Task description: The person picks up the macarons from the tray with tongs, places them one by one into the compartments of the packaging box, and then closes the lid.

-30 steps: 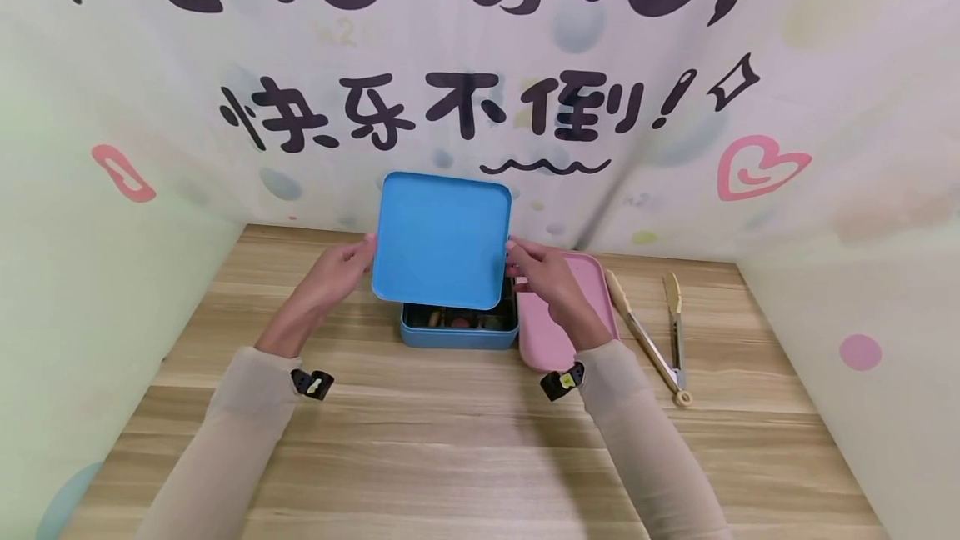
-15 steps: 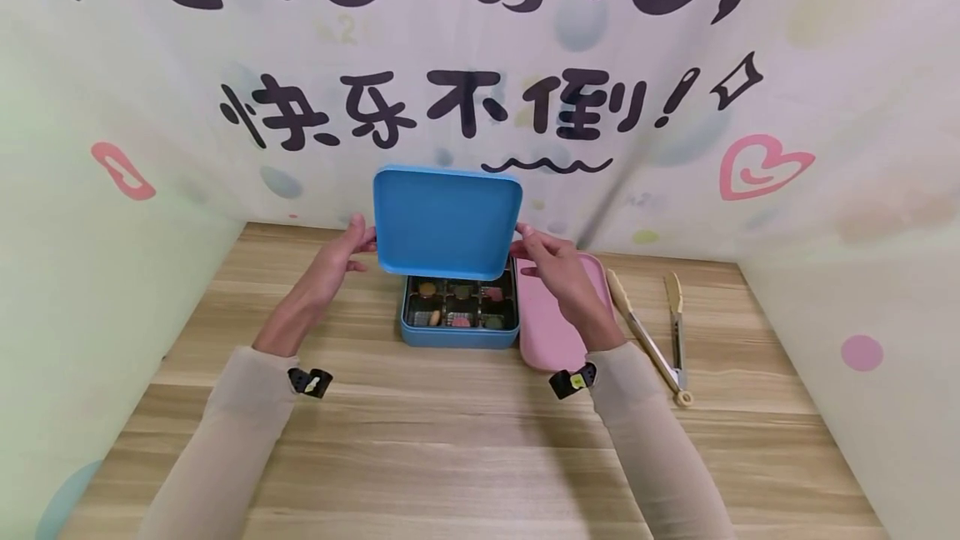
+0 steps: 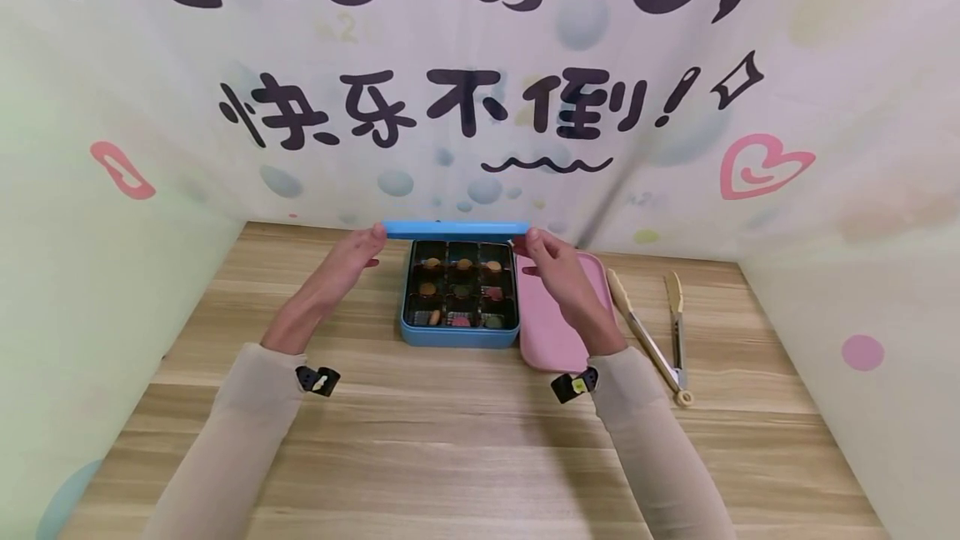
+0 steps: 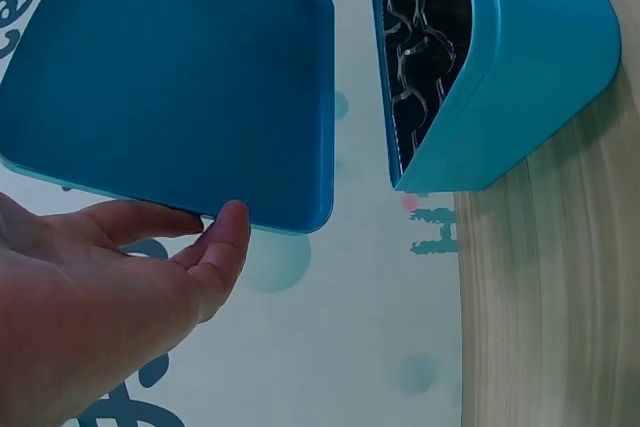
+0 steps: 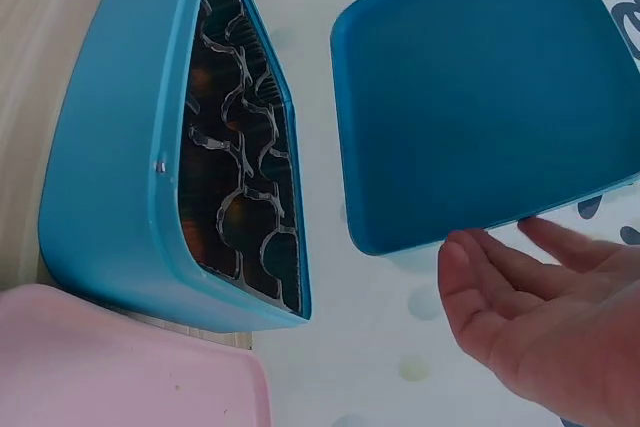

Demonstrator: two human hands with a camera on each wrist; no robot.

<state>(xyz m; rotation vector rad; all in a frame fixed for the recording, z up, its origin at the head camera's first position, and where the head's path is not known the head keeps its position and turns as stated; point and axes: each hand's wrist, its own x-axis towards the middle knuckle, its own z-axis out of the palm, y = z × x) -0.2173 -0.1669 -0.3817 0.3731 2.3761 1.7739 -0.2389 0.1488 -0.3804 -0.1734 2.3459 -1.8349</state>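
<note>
A shallow blue lid (image 3: pixel 456 230) is held up between both hands above the back edge of a blue box (image 3: pixel 459 338). My left hand (image 3: pixel 337 273) grips the lid's left edge, and my right hand (image 3: pixel 561 277) grips its right edge. From the head view the lid appears nearly edge-on. Both wrist views show its hollow underside, apart from the box. Inside the uncovered box is a dark divided tray (image 3: pixel 446 307), with small round brown, pink and dark pieces in its several compartments.
A pink lid-like tray (image 3: pixel 551 336) lies against the box's right side, partly behind the right hand. Farther right, tongs (image 3: pixel 651 344) with tan tips lie spread on the wooden table (image 3: pixel 420 448). A printed cloth wall (image 3: pixel 315 190) rises close behind.
The lid has tipped from facing the camera to nearly edge-on and shifted back, uncovering all the box's compartments. Both hands have moved with it. The box, pink tray and tongs have stayed put.
</note>
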